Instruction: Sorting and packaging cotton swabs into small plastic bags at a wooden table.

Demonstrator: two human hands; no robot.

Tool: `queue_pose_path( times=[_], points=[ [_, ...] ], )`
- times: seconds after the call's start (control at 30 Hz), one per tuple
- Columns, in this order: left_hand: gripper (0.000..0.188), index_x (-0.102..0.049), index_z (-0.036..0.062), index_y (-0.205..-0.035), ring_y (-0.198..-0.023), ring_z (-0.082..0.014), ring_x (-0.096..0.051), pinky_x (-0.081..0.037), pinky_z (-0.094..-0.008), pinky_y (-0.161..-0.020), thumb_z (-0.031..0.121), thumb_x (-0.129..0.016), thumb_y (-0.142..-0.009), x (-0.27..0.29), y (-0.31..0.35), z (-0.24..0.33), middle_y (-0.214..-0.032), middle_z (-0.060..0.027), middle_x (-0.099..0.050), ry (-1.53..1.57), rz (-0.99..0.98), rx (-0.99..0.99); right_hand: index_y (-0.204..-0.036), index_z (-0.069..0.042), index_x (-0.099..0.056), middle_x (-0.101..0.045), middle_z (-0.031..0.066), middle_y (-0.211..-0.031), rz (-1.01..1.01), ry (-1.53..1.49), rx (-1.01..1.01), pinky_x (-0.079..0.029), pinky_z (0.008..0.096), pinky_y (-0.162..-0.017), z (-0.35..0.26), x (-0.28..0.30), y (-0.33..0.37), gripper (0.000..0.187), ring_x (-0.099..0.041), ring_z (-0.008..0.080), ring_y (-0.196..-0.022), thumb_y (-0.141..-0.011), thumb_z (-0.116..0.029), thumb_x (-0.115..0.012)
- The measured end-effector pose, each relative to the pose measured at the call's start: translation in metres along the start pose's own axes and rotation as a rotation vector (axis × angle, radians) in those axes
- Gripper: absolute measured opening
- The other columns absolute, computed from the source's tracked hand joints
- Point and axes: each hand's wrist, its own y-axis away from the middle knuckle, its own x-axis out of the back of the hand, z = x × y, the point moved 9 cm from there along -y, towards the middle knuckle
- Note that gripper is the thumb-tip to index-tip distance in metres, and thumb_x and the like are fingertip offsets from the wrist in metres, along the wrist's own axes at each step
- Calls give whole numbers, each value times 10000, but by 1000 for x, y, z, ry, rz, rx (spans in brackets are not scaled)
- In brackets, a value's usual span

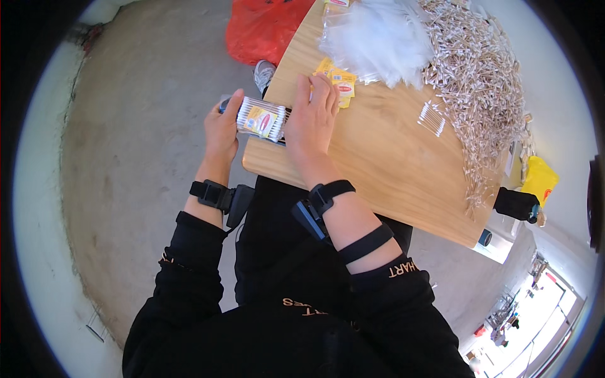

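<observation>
A clear pack of cotton swabs (270,112) with a yellow and white label is at the table's left edge. My left hand (218,133) closes on its left end, thumb up, with a small dark blue thing (224,106) beside the thumb. A black edge of something, mostly hidden, shows beneath the pack. My right hand (310,123) lies palm down over the table beside the pack's right end, fingers bent and thumb apart. Yellow label cards (344,82) lie just past its fingertips, partly covered by them. Whether its fingers touch a card is hidden.
Clear plastic bags (381,41) are heaped at the back of the wooden table (391,164). A large pile of loose cotton swabs (482,82) covers its right side, with a small row of swabs (432,118) nearer. A red bag (261,28) stands beyond the left edge.
</observation>
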Motion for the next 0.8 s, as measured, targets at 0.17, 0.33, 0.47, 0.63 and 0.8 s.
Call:
queue_pose_path(
  times=[0.17,0.33,0.47,0.63,0.8],
  points=[
    [264,-632,-18,-943,-715,-86,-597,-471,-252,-632,216,-724,-859,6,0,5,-837,-32,-644,-31,88,-22,-1254,-6,-470,-422,155,-1222,-79,-126,-44,-297,432,-1094,1,-7,0,426,-374,325,-1264,-835,-21,-540],
    [277,-641,-19,-940,-696,-78,-592,-463,-237,-624,232,-723,-860,5,0,10,-826,-31,-651,-75,22,-37,-1269,20,-449,-442,164,-1237,177,-730,-450,-322,389,-1072,46,15,36,350,-417,303,-1242,-932,-73,-466],
    [276,-651,-10,-910,-673,-69,-588,-459,-233,-606,249,-729,-854,0,2,14,-791,-22,-651,-80,5,-57,-1322,25,-406,-437,154,-1261,214,-1032,-563,-297,376,-1084,41,10,55,396,-418,253,-1251,-1022,-232,-372],
    [277,-652,-10,-886,-654,-70,-586,-456,-232,-589,252,-734,-850,5,2,15,-777,-23,-652,-126,45,-64,-1339,27,-383,-414,155,-1288,149,-970,-514,-294,368,-1092,7,-6,40,450,-402,248,-1279,-1033,-301,-342],
    [272,-648,-8,-868,-644,-70,-582,-452,-231,-576,247,-738,-845,1,6,15,-769,-26,-652,-104,70,-96,-1336,21,-390,-358,154,-1295,204,-1037,-551,-288,367,-1089,-6,-19,36,470,-392,255,-1274,-1030,-331,-340]
  ],
)
